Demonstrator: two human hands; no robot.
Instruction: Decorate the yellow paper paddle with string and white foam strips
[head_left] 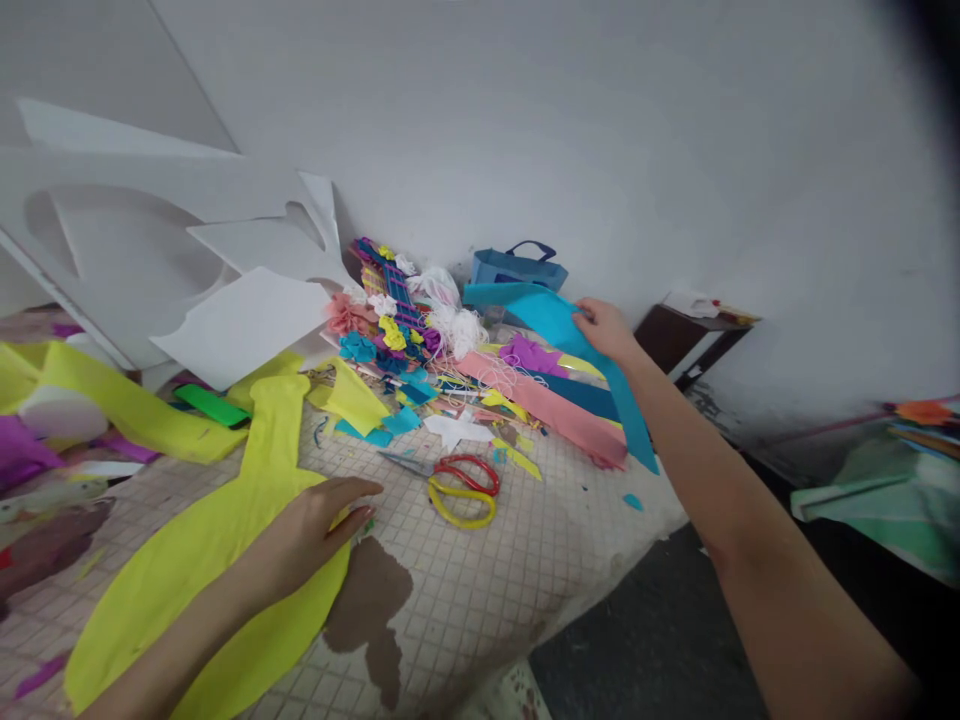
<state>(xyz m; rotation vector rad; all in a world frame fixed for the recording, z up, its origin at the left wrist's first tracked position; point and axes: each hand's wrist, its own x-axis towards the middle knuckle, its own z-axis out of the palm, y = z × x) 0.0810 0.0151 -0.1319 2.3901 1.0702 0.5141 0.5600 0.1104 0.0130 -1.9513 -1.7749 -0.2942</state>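
My right hand (606, 328) is closed on the edge of a long turquoise crepe paper strip (536, 308), which is lifted over the pile and droops toward the table's right side. My left hand (319, 525) is above a yellow guitar-shaped cutout (172, 560), its thumb and fingers apart with nothing between them. To its right lie scissors (465, 478) with one red and one yellow handle, blades pointing left. Beneath the turquoise strip rest a pink crepe strip (555, 410), a dark blue strip and a purple piece (530, 355).
Crumpled paper flowers (360, 345), white string (457, 328) and scraps heap up in the middle. White cut boards (247, 320) lean at the back left. A green box cutter (212, 405) lies near yellow crepe (135, 410). A blue bag (517, 268) stands against the wall. Wet patch (375, 590) in front.
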